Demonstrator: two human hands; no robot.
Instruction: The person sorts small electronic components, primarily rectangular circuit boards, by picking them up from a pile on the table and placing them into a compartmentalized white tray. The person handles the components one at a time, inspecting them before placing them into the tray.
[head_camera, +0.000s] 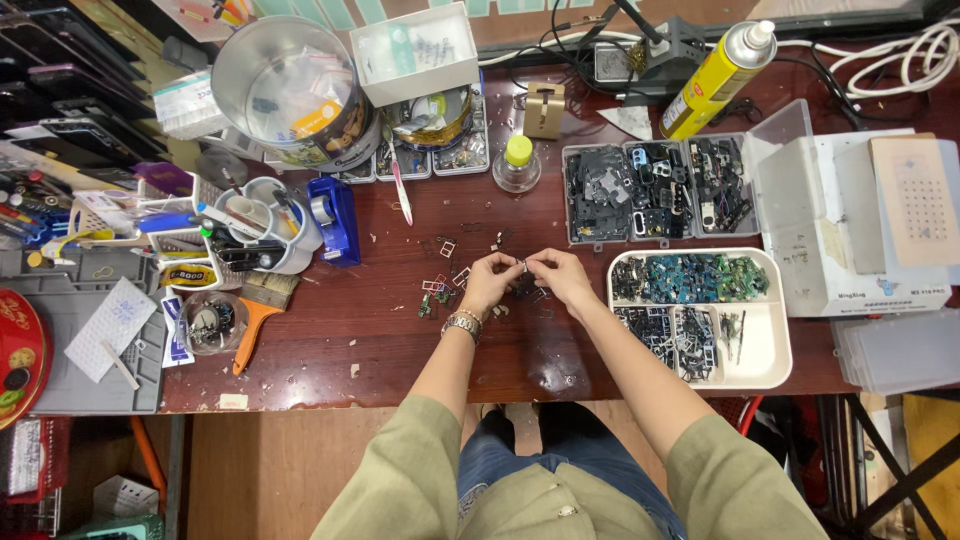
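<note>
Dark reddish-brown wooden workbench (560, 370) fills the view, cluttered along its back edge. Grey plastic work mat (60, 320) at far left edge, with a white perforated card on it. White hinged plastic case (850, 230), lid open, at right. Large round shiny metal tin (290, 90) tipped on its side at back left, packets inside. White compartmented plastic tray (775, 330) right of the hands, holds green-blue circuit scraps and dark metal bits. Clear plastic parts organiser (655, 190) behind the tray, full of black small parts. Yellow spray can (715, 80) leaning at back right. Blue tape dispenser (335, 215) left of centre. Small clear bottle with yellow cap (517, 165) behind the hands. Loose small metal frames and brackets (445, 280) scattered on the wood just left of the hands.

Left hand (488, 285), metal watch on wrist, and right hand (560, 278) meet at bench centre, fingertips pinched together. Both pinch one tiny dark metal part (522, 265), held between the two hands just above the wood, near the tray's left edge. Part too small to tell its kind.
</note>
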